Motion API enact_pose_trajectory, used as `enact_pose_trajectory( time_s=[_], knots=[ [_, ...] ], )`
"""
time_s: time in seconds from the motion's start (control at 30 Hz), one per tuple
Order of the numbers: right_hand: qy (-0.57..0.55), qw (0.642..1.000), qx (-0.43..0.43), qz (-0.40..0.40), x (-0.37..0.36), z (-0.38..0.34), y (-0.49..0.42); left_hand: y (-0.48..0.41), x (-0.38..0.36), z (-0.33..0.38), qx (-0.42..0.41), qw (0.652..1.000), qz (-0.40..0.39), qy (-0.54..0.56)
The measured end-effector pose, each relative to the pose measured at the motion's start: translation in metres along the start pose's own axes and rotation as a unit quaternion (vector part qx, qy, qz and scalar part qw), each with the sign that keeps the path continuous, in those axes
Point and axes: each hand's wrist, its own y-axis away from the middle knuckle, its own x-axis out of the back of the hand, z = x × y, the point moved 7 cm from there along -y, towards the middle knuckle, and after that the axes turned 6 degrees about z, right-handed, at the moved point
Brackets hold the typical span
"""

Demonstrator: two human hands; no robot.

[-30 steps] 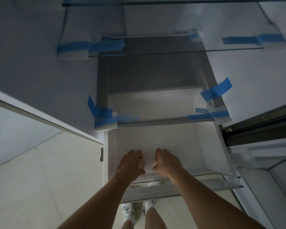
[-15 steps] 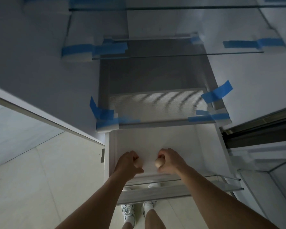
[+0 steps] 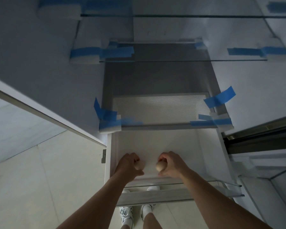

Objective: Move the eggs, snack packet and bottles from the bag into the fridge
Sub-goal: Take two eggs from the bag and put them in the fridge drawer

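I look down into the open fridge. Its white bottom drawer is pulled out. My left hand grips a pale beige egg, and my right hand grips a second egg. Both eggs hover low over the near part of the drawer floor, a small gap between them. The bag, snack packet and bottles are out of sight.
Glass shelves held with blue tape and white foam blocks sit above the drawer. The drawer's clear front rim lies under my forearms. The fridge door stands open at left; pale floor tiles and my shoes lie below.
My two hands have drawn apart and back toward me, and the eggs now show between the fingers. They were bunched close together a second ago.
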Motion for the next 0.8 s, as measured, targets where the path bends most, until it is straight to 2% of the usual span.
enact_pose_trajectory(
  time_s=[0.23, 0.4, 0.57, 0.67, 0.8],
  knots=[
    [0.002, 1.000, -0.021, -0.007, 0.007, 0.004, 0.004, 0.009, 0.007, 0.008, -0.023, 1.000, -0.003, -0.021],
    [-0.021, 0.999, -0.022, 0.044, 0.035, 0.004, 0.025, 0.032, 0.031, 0.031, -0.097, 0.992, 0.025, -0.073],
    [-0.050, 0.993, -0.009, 0.105, 0.071, -0.011, 0.065, 0.069, 0.061, 0.067, -0.194, 0.975, 0.082, -0.075],
    [-0.005, 0.985, 0.013, 0.170, 0.092, -0.028, 0.099, 0.100, 0.074, 0.093, -0.259, 0.952, 0.122, -0.105],
    [0.095, 0.936, 0.059, 0.332, 0.122, -0.060, 0.146, 0.136, 0.100, 0.130, -0.332, 0.908, 0.208, -0.151]
  ],
)
